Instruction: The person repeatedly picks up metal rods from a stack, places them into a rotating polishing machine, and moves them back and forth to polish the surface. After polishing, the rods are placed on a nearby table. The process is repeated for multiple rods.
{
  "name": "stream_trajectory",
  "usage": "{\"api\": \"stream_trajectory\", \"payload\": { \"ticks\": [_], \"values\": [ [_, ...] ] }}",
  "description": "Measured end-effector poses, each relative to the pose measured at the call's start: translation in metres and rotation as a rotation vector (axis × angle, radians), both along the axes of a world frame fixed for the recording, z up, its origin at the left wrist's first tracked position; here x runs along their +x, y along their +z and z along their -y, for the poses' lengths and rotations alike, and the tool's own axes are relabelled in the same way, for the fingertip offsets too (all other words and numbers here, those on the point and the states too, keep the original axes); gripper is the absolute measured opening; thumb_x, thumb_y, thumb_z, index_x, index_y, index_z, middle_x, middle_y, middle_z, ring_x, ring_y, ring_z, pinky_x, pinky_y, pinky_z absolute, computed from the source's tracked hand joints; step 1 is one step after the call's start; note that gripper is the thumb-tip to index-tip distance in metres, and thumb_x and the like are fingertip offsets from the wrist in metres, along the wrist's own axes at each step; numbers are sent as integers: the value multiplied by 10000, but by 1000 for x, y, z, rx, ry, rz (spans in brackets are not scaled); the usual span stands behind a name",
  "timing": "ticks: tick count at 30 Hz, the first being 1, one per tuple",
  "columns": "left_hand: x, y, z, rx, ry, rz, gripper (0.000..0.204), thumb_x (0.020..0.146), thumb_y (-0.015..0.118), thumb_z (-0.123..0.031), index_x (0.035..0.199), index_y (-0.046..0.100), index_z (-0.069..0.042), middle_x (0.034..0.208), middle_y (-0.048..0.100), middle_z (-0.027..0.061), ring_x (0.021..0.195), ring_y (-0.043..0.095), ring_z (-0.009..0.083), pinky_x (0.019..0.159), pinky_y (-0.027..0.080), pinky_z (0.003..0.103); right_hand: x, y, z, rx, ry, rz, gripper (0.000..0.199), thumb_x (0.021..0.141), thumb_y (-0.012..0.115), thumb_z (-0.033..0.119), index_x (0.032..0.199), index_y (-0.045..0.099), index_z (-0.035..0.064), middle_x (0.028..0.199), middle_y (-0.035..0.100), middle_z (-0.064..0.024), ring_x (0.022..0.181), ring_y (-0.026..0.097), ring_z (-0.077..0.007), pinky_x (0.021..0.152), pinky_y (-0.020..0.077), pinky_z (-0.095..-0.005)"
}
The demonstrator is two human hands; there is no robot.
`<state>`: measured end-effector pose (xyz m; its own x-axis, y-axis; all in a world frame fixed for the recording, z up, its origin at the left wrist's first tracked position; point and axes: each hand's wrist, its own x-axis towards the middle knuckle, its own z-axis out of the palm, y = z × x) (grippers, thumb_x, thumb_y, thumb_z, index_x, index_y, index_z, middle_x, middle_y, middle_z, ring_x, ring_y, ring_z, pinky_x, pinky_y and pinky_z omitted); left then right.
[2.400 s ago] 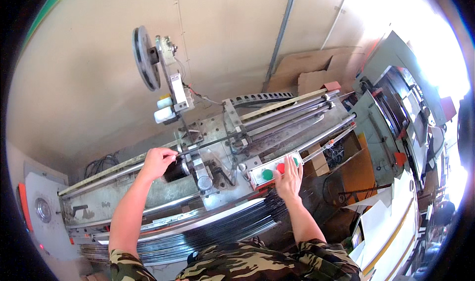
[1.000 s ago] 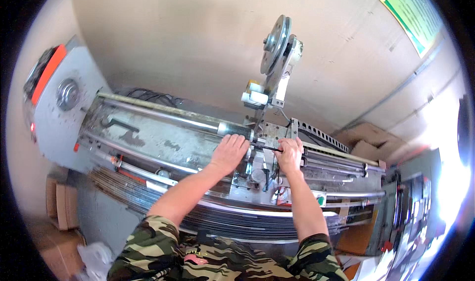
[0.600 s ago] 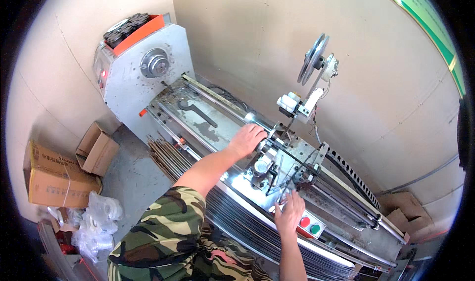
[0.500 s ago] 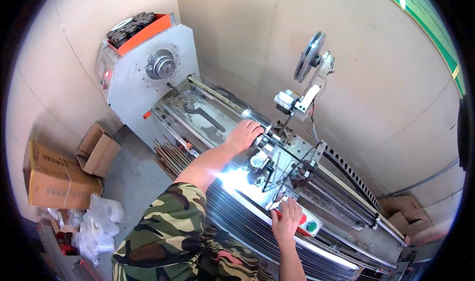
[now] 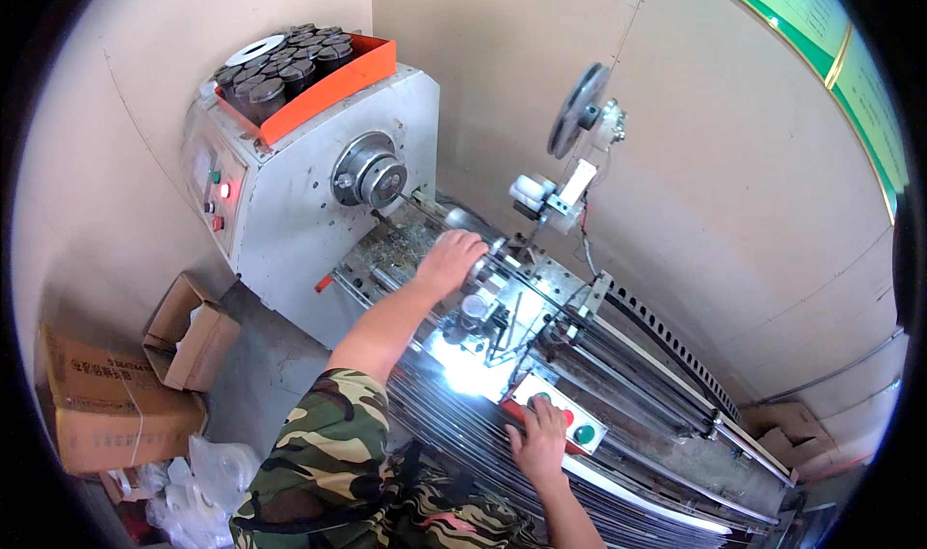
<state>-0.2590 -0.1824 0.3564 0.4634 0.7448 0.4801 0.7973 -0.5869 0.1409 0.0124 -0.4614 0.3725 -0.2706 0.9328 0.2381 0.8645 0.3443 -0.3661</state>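
My left hand (image 5: pixel 452 261) is closed at the left end of a machine carriage (image 5: pixel 483 312), its fingers curled over a long thin metal rod (image 5: pixel 422 204). Part of the grip is hidden behind the hand. To the left, the rod reaches a round steel chuck (image 5: pixel 384 179) on a grey headstock (image 5: pixel 309 201); to the right it runs on past the carriage. My right hand (image 5: pixel 541 441) lies with fingers apart over a red and white control box (image 5: pixel 590 442), fingertips near its upper green button. A red button and a green button (image 5: pixel 584 434) show beside the fingers.
An orange tray (image 5: pixel 328 90) of black lidded pots tops the headstock. Behind the carriage, a reel (image 5: pixel 577 112) stands on an arm. A bright lamp (image 5: pixel 463 370) glares below the carriage. Cardboard boxes (image 5: pixel 121 409) and clear plastic wrap (image 5: pixel 208 486) lie at lower left.
The carriage and my left hand are closer to the chuck, and the rod now spans that gap. The hook wrench on the bed has dropped out of sight. The view has shifted.
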Motion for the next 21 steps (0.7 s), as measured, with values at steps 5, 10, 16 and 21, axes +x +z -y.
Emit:
{"api": "stream_trajectory", "payload": {
  "ticks": [5, 10, 16, 21],
  "values": [
    [-68, 1, -21, -26, -6, 26, 441, 762, 633, -11, 1179, 562, -134, 1205, 530, 75, 1209, 497, 296, 1078, 395, 418, -78, 8, -13, -47, 16, 57, 529, 764, 789, 219, 1232, 600, 58, 1321, 554, -184, 1265, 497, -378, 1063, 384, -497],
    [-70, 3, -24, 3, -2, 18, 421, 766, 630, -8, 1168, 572, -120, 1217, 536, 87, 1212, 494, 308, 1071, 397, 427, -79, 14, -20, -115, 31, 113, 547, 794, 771, 314, 1226, 603, 23, 1369, 549, -193, 1272, 504, -392, 1080, 390, -494],
    [-69, 2, -25, 17, -6, 45, 419, 768, 623, -19, 1175, 565, -97, 1227, 537, 103, 1207, 494, 324, 1072, 390, 443, -2, 0, -89, 168, -96, -104, 611, 791, 792, 269, 1290, 568, -4, 1398, 538, -223, 1270, 517, -404, 1090, 375, -489],
    [-68, 14, -22, 10, -27, -58, 476, 709, 697, -23, 1166, 579, -86, 1202, 553, 78, 1196, 504, 286, 1054, 405, 394, 51, -7, -124, 120, -422, 167, 753, 831, 744, 361, 1381, 457, -65, 1477, 434, -254, 1384, 394, -398, 1175, 270, -487]
  ]
}}
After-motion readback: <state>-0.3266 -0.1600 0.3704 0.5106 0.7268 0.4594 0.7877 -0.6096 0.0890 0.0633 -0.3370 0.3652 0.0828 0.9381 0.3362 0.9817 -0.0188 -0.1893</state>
